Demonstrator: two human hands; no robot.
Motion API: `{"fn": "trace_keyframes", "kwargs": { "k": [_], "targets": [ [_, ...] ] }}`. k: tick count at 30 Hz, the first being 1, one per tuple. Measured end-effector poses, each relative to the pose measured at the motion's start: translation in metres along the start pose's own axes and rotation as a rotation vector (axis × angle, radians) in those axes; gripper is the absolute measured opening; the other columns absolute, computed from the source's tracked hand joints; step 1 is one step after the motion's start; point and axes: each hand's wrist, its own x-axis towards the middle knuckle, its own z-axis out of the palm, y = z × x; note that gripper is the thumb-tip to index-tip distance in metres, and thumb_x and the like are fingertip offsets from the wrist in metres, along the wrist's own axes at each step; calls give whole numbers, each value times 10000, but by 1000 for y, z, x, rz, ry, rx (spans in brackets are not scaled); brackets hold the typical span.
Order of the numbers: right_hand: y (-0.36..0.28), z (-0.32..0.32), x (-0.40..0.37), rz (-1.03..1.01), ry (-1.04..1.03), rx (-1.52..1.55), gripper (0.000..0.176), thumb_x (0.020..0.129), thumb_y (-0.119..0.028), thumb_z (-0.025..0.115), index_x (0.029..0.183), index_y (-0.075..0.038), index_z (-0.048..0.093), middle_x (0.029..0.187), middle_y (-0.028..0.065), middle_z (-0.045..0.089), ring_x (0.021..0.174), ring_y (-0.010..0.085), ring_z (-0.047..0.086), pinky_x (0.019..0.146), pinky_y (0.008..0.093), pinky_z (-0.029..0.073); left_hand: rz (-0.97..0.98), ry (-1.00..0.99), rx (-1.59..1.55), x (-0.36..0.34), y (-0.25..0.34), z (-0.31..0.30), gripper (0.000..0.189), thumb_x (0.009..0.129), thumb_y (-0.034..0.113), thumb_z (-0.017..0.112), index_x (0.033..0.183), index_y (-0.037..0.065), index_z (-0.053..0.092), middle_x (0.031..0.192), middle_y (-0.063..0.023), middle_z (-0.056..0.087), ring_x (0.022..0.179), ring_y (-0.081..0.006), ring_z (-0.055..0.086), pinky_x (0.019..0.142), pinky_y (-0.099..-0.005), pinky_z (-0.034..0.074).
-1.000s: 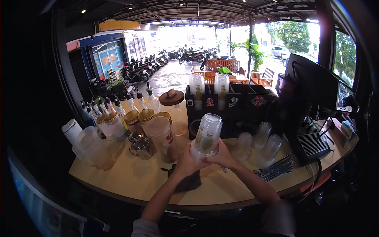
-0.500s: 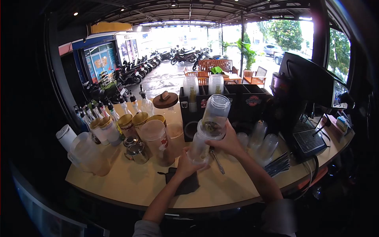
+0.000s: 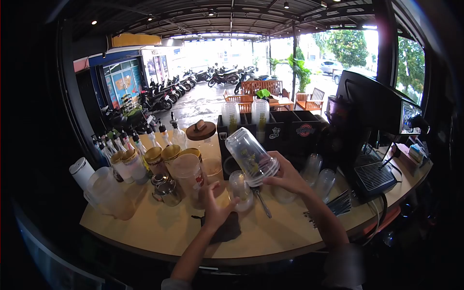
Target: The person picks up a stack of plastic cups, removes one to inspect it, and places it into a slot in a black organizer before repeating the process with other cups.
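A clear plastic cup (image 3: 249, 153) with yellow-green print is gripped near its rim by my right hand (image 3: 289, 178). It is tilted over the counter, base up to the left and rim toward my palm. My left hand (image 3: 218, 209) is empty, thumb and fingers spread apart. Just right of those fingers, another clear cup (image 3: 239, 192) stands on the counter. Under my left wrist lies a dark folded cloth (image 3: 227, 228). A long-handled metal spoon (image 3: 263, 203) rests beside the standing cup.
A tall translucent tumbler (image 3: 188, 181), a metal pot (image 3: 166, 189) and a large plastic pitcher (image 3: 110, 195) stand left. Behind is a black organizer (image 3: 290, 126) with stacked cups (image 3: 260, 112). To the right are clear cups (image 3: 325, 182), wrapped straws (image 3: 340, 203) and a black machine (image 3: 377, 171).
My right hand has lifted the upper cup off and tipped it leftward. My left hand has let go of the lower cup, which now stands on the counter, and moved slightly left.
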Motion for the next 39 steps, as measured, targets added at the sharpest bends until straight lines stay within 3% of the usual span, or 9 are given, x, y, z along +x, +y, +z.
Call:
{"fn": "trace_keyframes", "kwargs": {
  "k": [3,6,8,11,13,19,24,30,39],
  "targets": [
    [-3,-10,-2,42,-138,49,606,755,-221,754,1221,-27,417,1094,56,543,1026,119,536,861,304,484,117,163,1,-3,17,-25,1039,645,336,824,1392,32,169,1309,-175,390,1247,-285,404,1044,-420,315],
    [-9,-8,-1,37,-410,21,517,814,-282,699,1183,-31,436,1045,62,552,931,102,534,825,291,471,304,221,-546,19,75,-47,1027,662,295,817,1417,43,167,1338,-144,388,1262,-256,395,1034,-416,339],
    [-7,-2,-2,105,-415,54,477,835,-276,675,1171,-29,443,1018,60,559,896,101,541,794,284,472,234,-233,-861,23,86,-55,931,665,255,817,1394,35,280,1337,-119,423,1237,-238,436,1015,-393,380],
    [-11,11,-10,169,-350,105,375,894,-269,594,1145,-22,465,934,52,573,794,103,559,680,251,467,169,-281,-712,11,71,-50,737,695,209,796,1300,31,414,1273,-103,491,1172,-222,497,983,-357,419],
    [-6,20,-17,-26,94,-156,329,913,-270,568,1109,-15,499,902,46,577,768,93,552,670,233,457,137,-311,-635,6,55,-44,642,710,185,785,1253,28,480,1241,-95,525,1139,-214,528,967,-339,438],
    [-8,36,-43,58,-124,139,298,976,-179,443,1131,55,545,992,116,642,895,151,623,796,294,502,-78,-173,-760,-3,52,-32,574,720,124,771,1211,32,489,1241,-91,513,1127,-190,522,959,-325,445],
    [-21,31,-47,108,-65,237,295,978,-163,435,1111,68,561,928,109,656,857,143,639,782,264,520,112,-226,-686,-11,57,-28,645,720,135,771,1261,23,437,1221,-96,528,1139,-183,517,946,-333,459],
    [-18,20,-51,30,50,39,239,951,-80,458,1097,72,569,951,143,665,913,165,644,815,279,518,-136,-197,-991,-8,53,-27,659,741,154,747,1288,1,414,1206,-106,545,1132,-196,527,944,-349,464],
    [-23,8,-58,-106,-71,-107,200,930,-67,492,1071,50,573,920,101,666,902,145,641,820,288,505,11,-203,-888,-12,49,-21,684,683,103,785,1263,34,428,1254,-89,475,1163,-200,484,973,-342,432]
  ]
}}
